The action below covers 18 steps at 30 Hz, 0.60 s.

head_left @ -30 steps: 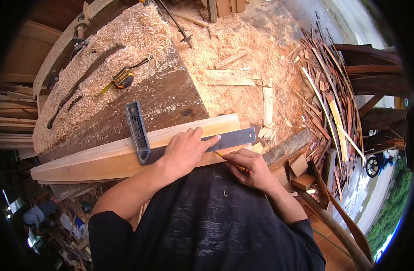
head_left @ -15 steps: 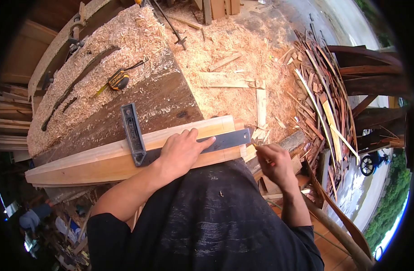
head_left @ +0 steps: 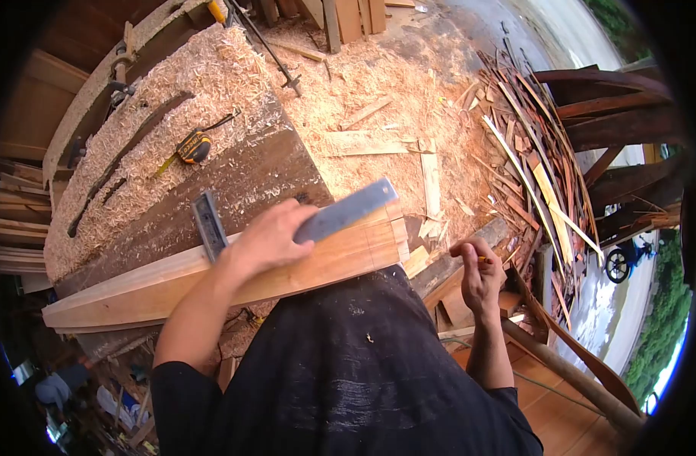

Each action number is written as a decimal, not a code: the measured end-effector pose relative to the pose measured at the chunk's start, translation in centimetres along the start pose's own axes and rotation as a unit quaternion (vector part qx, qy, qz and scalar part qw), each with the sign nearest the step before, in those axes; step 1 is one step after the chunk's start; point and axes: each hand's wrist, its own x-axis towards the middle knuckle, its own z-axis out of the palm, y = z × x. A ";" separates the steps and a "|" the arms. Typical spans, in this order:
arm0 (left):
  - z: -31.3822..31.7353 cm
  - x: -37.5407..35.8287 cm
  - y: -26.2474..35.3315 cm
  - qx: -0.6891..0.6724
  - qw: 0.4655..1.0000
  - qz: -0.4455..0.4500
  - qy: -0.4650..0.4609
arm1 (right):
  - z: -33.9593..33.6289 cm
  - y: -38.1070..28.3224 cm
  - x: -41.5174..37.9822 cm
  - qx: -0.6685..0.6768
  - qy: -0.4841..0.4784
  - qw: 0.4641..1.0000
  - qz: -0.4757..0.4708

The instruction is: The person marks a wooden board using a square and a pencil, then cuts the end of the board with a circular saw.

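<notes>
A try square with a black stock and a grey metal blade (head_left: pixel 348 210) is tilted over the long pale timber (head_left: pixel 302 262). My left hand (head_left: pixel 270 237) is closed round the blade, its fingers slightly blurred. Beyond the timber's front end, my right hand (head_left: pixel 481 277) is raised with its fingers curled round a thin pencil (head_left: pixel 485 260), of which only a short part shows. Thin lines cross the timber near its wide end.
A yellow-black tape measure (head_left: pixel 194 147) lies on the shaving-covered workbench (head_left: pixel 287 163). A clamp bar (head_left: pixel 276 57) is at its far edge. Wood strips (head_left: pixel 545 190) are heaped at the right, and a wooden pole (head_left: pixel 576 372) leans nearby. Shavings cover the ground.
My left hand has lifted and turned the square, its blade now angled away from me. My right hand has drawn back to the right from the timber's end, with the pencil.
</notes>
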 end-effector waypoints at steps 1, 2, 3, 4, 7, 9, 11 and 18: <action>-1.0 0.2 -0.7 -0.018 1.000 0.006 -0.001 | -0.3 0.3 -0.5 0.015 0.010 0.999 0.037; -1.9 0.2 -1.1 -0.007 1.000 -0.003 0.026 | -0.7 0.5 -0.8 -0.009 -0.002 0.998 0.065; -2.6 0.2 -1.8 0.004 0.998 -0.012 0.054 | -1.0 0.9 -1.0 -0.030 0.001 0.997 0.069; -3.3 0.4 -3.3 0.002 0.998 -0.018 0.067 | -1.2 1.5 -1.2 -0.049 0.003 0.996 0.073; -4.8 1.1 -7.5 0.066 0.993 -0.049 0.082 | -0.6 3.5 -1.3 -0.062 -0.005 0.997 0.047; -5.3 1.6 -8.7 0.069 0.993 -0.070 0.059 | -0.3 3.9 -0.1 -0.048 -0.025 0.998 0.037; -4.9 1.5 -10.0 0.078 0.990 -0.075 0.088 | -0.6 5.1 1.8 -0.024 -0.069 0.996 0.053; 3.1 -0.3 -5.0 0.015 0.888 -0.207 0.410 | -5.9 0.4 11.4 0.019 -0.227 0.973 -0.043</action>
